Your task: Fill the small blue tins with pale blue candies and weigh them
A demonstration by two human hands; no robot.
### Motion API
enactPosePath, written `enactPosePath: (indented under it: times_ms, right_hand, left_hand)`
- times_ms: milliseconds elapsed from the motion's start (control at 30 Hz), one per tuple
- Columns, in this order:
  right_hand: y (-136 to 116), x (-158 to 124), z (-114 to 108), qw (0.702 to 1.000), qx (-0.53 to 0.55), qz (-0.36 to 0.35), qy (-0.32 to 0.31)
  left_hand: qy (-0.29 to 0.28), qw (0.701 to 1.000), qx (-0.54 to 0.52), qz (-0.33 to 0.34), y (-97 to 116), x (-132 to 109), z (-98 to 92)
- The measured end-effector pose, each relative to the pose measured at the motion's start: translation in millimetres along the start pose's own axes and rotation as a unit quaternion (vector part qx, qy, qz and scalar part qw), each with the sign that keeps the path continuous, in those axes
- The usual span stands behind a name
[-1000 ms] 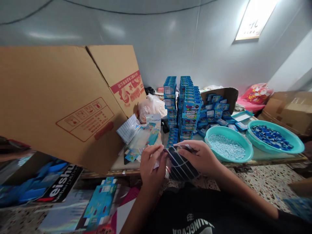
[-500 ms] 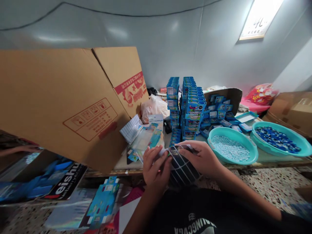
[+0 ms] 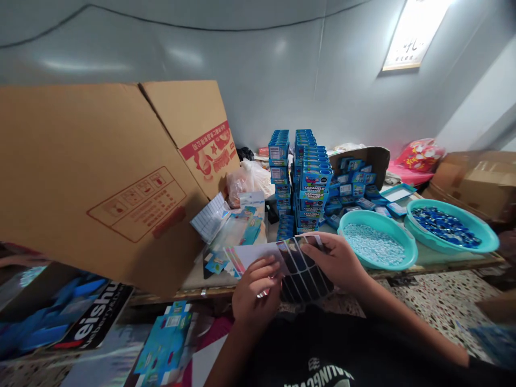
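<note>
Between my two hands is a sticker sheet (image 3: 303, 277) with rows of dark rectangles; a blank whitish part of it stretches out to the left. My right hand (image 3: 337, 259) pinches it at the upper right, thumb lying over the dark rectangles. My left hand (image 3: 258, 287) has its fingers curled over the pale part; what lies under the fingertips is hidden. Just beyond my hands rise stacks of blue boxes (image 3: 314, 185), some marked "CARAMELO MACIZO". Left of these, flat printed packaging in clear plastic (image 3: 248, 223) lies on the table.
Two turquoise basins, one with pale blue pieces (image 3: 374, 244) and one with dark blue wrapped pieces (image 3: 447, 228), stand at the right. Loose blue boxes (image 3: 355, 185) are piled behind. A large cardboard box (image 3: 133, 161) leans over the left side. Another person's arm (image 3: 20, 260) shows at far left.
My left hand has shifted slightly down and left, and more of the sheet's pale part now shows above it. The view has turned slightly to the right.
</note>
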State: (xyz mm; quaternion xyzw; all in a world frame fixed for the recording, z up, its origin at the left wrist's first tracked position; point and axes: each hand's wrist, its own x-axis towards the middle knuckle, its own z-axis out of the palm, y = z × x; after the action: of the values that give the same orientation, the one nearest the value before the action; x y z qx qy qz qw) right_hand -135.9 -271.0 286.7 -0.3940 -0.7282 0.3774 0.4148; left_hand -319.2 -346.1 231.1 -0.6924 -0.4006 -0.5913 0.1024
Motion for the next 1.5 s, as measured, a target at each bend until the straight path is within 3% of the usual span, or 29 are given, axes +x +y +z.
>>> enactPosePath:
  times_ms: [100, 200, 300, 367, 533, 700, 833, 1167, 1500]
  right_hand:
    - [6, -4, -7, 0.999, 0.010, 0.038, 0.006]
    - [8, -8, -13, 0.999, 0.012, 0.044, 0.011]
    - [6, -11, -16, 0.999, -0.008, 0.032, 0.025]
    - [5, -11, -18, 0.999, -0.013, 0.033, 0.036]
    - [7, -13, -24, 0.998, -0.018, 0.039, 0.040]
    - [10, -19, -29, 0.999, -0.001, 0.045, 0.031]
    - [6, -23, -35, 0.998, 0.000, 0.050, 0.025]
    - [1, -32, -45, 0.999, -0.001, 0.036, 0.022]
    - [4, -38, -49, 0.999, 0.002, 0.046, 0.027]
  left_hand:
    - [0.004, 0.999, 0.023, -0.045, -5, -1, 8.9]
    - [-0.034, 0.991, 0.077, -0.101, -12, 2, 20.4]
    - [-0.106, 0.987, 0.086, -0.083, -18, 9, 29.7]
    - [-0.125, 0.988, 0.076, -0.053, -20, 12, 34.2]
    - [-0.079, 0.994, 0.081, -0.002, -20, 9, 41.8]
    - [-0.083, 0.992, 0.069, 0.060, -19, 7, 46.7]
    - [-0.073, 0.996, 0.024, 0.041, -14, 10, 50.9]
    - [-0.027, 0.996, 0.008, 0.086, 2, 16, 60.5]
    - [-0.034, 0.985, 0.075, 0.150, 2, 4, 62.4]
